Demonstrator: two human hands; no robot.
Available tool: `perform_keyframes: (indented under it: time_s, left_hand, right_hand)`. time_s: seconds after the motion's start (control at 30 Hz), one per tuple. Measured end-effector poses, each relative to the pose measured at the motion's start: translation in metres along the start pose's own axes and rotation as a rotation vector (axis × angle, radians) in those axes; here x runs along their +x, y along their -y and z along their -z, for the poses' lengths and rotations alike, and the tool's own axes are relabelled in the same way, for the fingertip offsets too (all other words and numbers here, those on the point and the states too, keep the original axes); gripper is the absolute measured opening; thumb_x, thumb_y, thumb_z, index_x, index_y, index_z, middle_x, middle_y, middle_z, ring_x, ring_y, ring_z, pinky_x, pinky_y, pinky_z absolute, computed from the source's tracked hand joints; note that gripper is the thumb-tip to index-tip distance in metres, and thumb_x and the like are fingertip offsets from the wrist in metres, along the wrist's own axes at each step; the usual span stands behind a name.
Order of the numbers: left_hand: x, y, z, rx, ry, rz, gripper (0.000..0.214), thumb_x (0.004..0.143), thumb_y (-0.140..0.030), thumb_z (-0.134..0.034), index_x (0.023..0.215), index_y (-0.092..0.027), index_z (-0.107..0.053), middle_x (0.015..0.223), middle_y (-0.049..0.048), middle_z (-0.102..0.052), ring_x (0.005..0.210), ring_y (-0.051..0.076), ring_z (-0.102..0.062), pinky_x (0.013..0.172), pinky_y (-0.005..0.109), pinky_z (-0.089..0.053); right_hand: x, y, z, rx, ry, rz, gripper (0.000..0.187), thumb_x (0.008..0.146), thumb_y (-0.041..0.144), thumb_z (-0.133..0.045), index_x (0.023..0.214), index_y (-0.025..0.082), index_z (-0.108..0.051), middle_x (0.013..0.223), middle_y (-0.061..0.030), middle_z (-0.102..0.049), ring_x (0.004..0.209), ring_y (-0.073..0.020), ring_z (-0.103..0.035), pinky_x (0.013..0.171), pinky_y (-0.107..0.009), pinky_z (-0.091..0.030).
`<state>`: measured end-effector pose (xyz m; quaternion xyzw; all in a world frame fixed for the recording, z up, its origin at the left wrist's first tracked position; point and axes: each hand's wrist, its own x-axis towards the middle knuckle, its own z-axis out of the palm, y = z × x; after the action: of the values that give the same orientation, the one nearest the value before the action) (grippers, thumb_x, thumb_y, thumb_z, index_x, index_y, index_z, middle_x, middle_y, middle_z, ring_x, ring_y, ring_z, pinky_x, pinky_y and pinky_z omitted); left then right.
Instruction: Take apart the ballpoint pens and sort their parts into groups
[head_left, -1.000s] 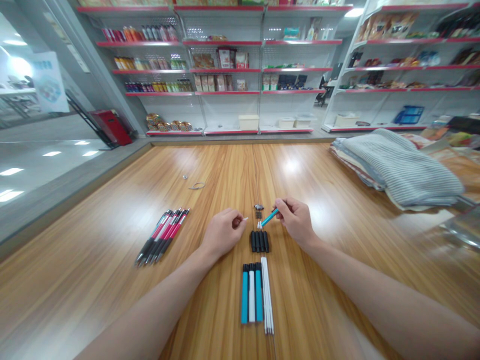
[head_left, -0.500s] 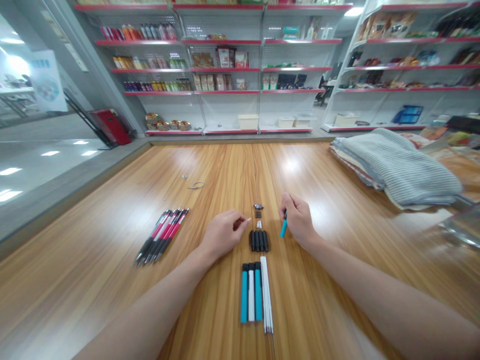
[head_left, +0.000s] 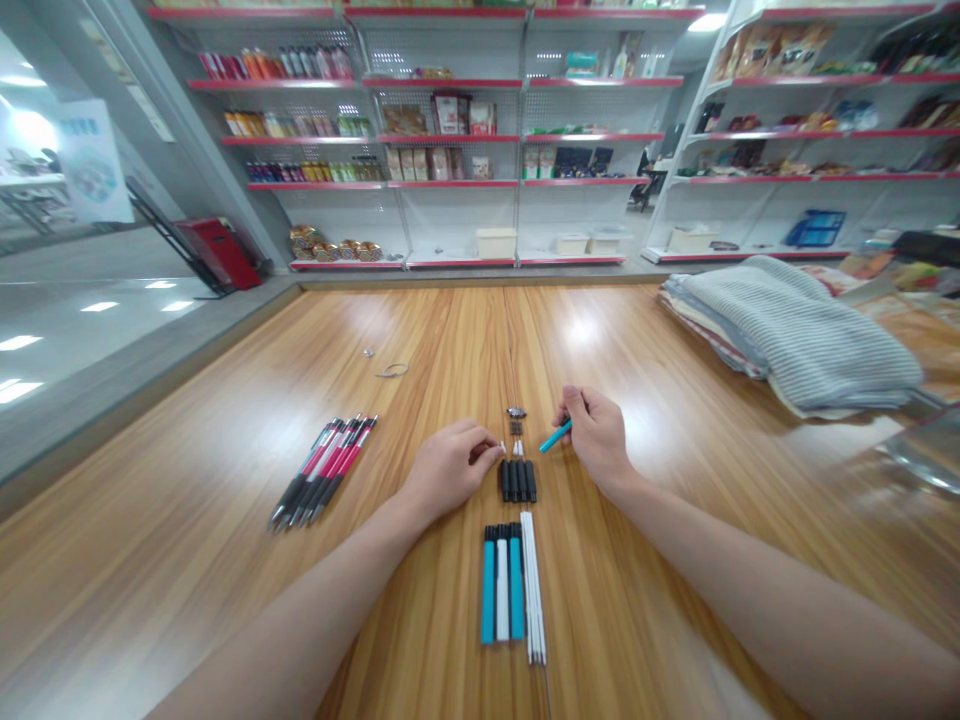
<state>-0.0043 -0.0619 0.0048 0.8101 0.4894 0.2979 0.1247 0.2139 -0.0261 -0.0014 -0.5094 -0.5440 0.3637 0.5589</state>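
My right hand [head_left: 595, 440] is closed around a blue pen barrel [head_left: 556, 436], whose free end points down and left. Between the thumb and forefinger of my left hand [head_left: 452, 460] is a small white pen part [head_left: 502, 447]. Two like white parts [head_left: 517, 448] lie just beside it. Black pen grips [head_left: 518, 481] sit in a row below them, with springs [head_left: 516, 428] and metal tips [head_left: 516, 412] above. Closer to me are two blue barrels [head_left: 489, 590] and a white barrel [head_left: 502, 590], next to thin white refills [head_left: 532, 590].
Several assembled pens [head_left: 324, 472] lie on the left of the wooden table [head_left: 420, 640]. A wire loop [head_left: 392, 370] and a small metal piece [head_left: 368, 352] are farther back. Folded cloth [head_left: 810, 330] is piled at right. Stocked shelves [head_left: 450, 140] stand behind the table.
The blue barrel in my right hand has swung from nearly upright to slanting left, toward my left hand. My left fingers have lowered slightly with the white part.
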Motion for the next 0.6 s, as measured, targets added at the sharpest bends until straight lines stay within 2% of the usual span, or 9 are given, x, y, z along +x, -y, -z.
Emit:
perform_keyframes:
  time_s: [0.23,0.6]
  left_hand:
    - [-0.0008,-0.0007,-0.0007,-0.013,0.012,-0.008,0.012,0.086,-0.025,-0.054,0.085,-0.021,-0.066,0.079,0.0016,-0.059,0.072,0.013,-0.055,0.065,0.025,-0.040]
    - [-0.0010,-0.0040,0.0023,-0.003,0.048,-0.036,0.015,0.087,-0.024,-0.052,0.090,-0.022,-0.067,0.081,0.0019,-0.058,0.074,0.013,-0.054,0.067,0.025,-0.041]
  right_hand:
    - [0.0015,-0.0013,-0.0001,-0.128,0.056,0.019,0.050,0.084,0.062,-0.046,0.071,0.016,-0.058,0.065,-0.0046,-0.067,0.043,-0.0111,-0.056,0.040,-0.021,-0.040]
    - [-0.0008,0.0019,-0.0007,-0.256,0.087,0.032,0.045,0.085,0.056,-0.049,0.068,0.016,-0.060,0.061,-0.0028,-0.065,0.044,-0.0120,-0.057,0.043,-0.022,-0.041]
